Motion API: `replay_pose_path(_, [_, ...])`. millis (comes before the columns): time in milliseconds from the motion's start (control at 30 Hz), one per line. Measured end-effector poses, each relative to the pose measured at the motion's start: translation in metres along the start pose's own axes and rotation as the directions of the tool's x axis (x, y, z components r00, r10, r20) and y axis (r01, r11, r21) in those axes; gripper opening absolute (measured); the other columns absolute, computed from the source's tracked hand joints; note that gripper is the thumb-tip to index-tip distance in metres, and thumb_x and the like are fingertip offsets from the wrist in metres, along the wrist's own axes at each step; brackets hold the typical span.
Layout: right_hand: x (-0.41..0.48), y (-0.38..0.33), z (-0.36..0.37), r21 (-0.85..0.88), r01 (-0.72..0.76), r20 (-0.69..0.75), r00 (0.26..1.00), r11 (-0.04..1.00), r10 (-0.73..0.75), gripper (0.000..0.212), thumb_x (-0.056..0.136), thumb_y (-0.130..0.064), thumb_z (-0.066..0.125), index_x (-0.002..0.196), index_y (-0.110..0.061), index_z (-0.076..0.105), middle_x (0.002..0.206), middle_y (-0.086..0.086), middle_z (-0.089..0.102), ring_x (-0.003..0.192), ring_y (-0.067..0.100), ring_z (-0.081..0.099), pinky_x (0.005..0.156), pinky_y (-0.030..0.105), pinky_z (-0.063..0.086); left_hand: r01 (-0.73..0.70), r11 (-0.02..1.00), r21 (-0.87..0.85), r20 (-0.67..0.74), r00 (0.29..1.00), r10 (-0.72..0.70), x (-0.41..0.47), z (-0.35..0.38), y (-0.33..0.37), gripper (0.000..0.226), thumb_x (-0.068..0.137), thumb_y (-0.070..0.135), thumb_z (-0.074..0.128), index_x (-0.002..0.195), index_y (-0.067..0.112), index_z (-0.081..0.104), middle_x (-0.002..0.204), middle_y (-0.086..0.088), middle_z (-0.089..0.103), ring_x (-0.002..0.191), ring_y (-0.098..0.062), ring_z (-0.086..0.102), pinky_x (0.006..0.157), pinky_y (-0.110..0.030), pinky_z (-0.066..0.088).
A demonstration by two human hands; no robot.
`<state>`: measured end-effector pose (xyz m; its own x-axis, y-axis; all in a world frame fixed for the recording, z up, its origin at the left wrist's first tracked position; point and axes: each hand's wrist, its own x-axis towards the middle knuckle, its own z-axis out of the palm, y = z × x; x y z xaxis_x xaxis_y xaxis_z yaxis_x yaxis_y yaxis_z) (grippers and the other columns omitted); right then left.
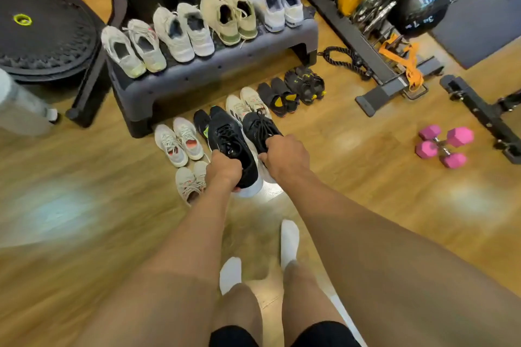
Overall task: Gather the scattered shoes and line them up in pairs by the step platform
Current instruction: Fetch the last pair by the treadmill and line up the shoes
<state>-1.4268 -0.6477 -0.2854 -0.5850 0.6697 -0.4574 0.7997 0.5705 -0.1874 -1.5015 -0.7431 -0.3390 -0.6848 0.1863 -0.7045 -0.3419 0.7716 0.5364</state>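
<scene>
Looking down from head height past two bare arms toward a grey plastic step platform (pixel 197 76) on a wooden gym floor (pixel 352 166). Grasping, in the left hand (pixel 224 169), the heel end of a black lace-up trainer with a white sole (pixel 232 144), fingers curled under it, lifted above the floor in front of the platform's front edge. Grasping, in the right hand (pixel 284 156), the heel end of a matching black lace-up trainer (pixel 258 127), just beside the first, toe toward the platform. Along the platform's top, from left edge to right edge, four pairs of pale trainers (pixel 180 34) in white, grey and tan. On the floor along the front edge, from near the left corner to past the right corner: a white pair with coral insoles (pixel 180 141), dark shoes with a green flash (pixel 200 121) partly hidden behind the held trainers, a cream pair (pixel 245 100), a black pair with yellow insoles (pixel 279 98), a black strapped pair (pixel 306 83). Nearer the white-socked feet, a small beige pair (pixel 190 182), out of line with that row. Well apart to the right, two pink hexagonal dumbbells (pixel 444 146). Judged to be mid-carry with one pair, most of the gathering apparently done. Next, probably calls for picking a gap in the floor row, lowering both trainers side by side with heels level, then releasing; worth avoiding the cream pair just beyond the toes
</scene>
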Motion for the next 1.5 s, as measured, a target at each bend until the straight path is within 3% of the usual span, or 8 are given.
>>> replay_pose_path(267, [0.154,0.036,0.105,-0.008,0.097,0.149,0.984,0.995,-0.095,0.028,0.091,-0.033,0.060,0.109,-0.011,0.062,0.112,0.015,0.055,0.106,0.034,0.053,0.072,0.032,0.037,0.092,0.988,-0.124,-0.070,0.992,-0.101,0.138,0.093,-0.038,0.051,0.084,0.005,0.044,0.133,0.017,0.041,0.121,-0.016,0.056,0.102,-0.043,0.057,0.065,-0.049,0.060])
replay_pose_path(500, [0.284,0.079,0.283,-0.071,0.149,0.176,0.975,0.986,-0.135,0.031,0.092,-0.038,0.057,0.107,-0.011,0.062,0.108,0.015,0.056,0.100,0.035,0.056,0.071,0.032,0.038,0.120,0.992,-0.044,-0.085,0.989,-0.123,0.309,0.201,-0.131,0.054,0.084,0.003,0.045,0.136,0.017,0.037,0.120,-0.019,0.057,0.105,-0.041,0.057,0.081,-0.049,0.056])
replay_pose_path(733, [0.363,0.106,0.416,-0.172,0.321,0.206,0.936,0.931,-0.285,0.034,0.093,-0.041,0.057,0.110,-0.011,0.062,0.104,0.012,0.054,0.093,0.032,0.056,0.070,0.032,0.036,0.143,0.984,0.106,-0.083,0.987,-0.135,0.427,0.246,-0.205,0.045,0.087,0.008,0.043,0.131,0.006,0.038,0.128,-0.023,0.049,0.101,-0.047,0.060,0.078,-0.051,0.057])
replay_pose_path(867, [0.375,0.114,0.443,-0.274,0.369,0.260,0.917,0.888,-0.301,0.035,0.089,-0.039,0.063,0.112,-0.012,0.062,0.095,0.007,0.040,0.078,0.024,0.043,0.069,0.031,0.038,0.139,0.973,0.186,-0.009,0.990,-0.140,0.448,0.244,-0.205,0.052,0.092,0.006,0.040,0.141,0.002,0.024,0.127,-0.028,0.047,0.075,-0.047,0.065,0.040,-0.039,0.053])
replay_pose_path(1067, [0.377,0.102,0.454,-0.252,0.388,0.312,0.900,0.887,-0.305,0.026,0.089,-0.030,0.062,0.110,-0.014,0.058,0.113,0.012,0.042,0.075,0.022,0.043,0.070,0.031,0.040,0.102,0.947,0.303,0.042,0.992,-0.120,0.442,0.271,-0.216,0.078,0.096,0.004,0.040,0.148,-0.003,-0.017,0.124,-0.028,0.056,0.092,-0.041,0.066,0.081,-0.048,0.057])
replay_pose_path(1167, [0.374,0.100,0.459,-0.242,0.400,0.355,0.884,0.884,-0.303,0.014,0.090,-0.024,0.058,0.092,-0.011,0.053,0.103,0.012,0.040,0.073,0.021,0.042,0.070,0.030,0.040,0.095,0.940,0.327,0.041,0.993,-0.115,0.439,0.275,-0.224,0.082,0.094,0.000,0.039,0.146,-0.002,-0.024,0.119,-0.028,0.059,0.095,-0.041,0.066,0.084,-0.049,0.056])
replay_pose_path(1267, [0.370,0.100,0.468,-0.257,0.435,0.399,0.861,0.863,-0.315,0.027,0.089,-0.016,0.054,0.066,-0.012,0.039,0.086,0.010,0.046,0.078,0.023,0.045,0.068,0.029,0.040,0.103,0.939,0.327,0.045,0.991,-0.124,0.436,0.277,-0.235,0.081,0.096,0.000,0.038,0.146,0.002,-0.026,0.122,-0.031,0.055,0.094,-0.043,0.066,0.083,-0.049,0.056])
replay_pose_path(1500, [0.369,0.096,0.472,-0.320,0.514,0.444,0.824,0.796,-0.353,0.017,0.089,-0.011,0.053,0.075,-0.011,0.043,0.078,0.005,0.043,0.084,0.024,0.043,0.069,0.030,0.042,0.113,0.938,0.329,-0.007,0.993,-0.117,0.445,0.282,-0.246,0.086,0.096,-0.001,0.043,0.147,0.007,-0.026,0.130,-0.031,0.048,0.096,-0.043,0.064,0.080,-0.048,0.057])
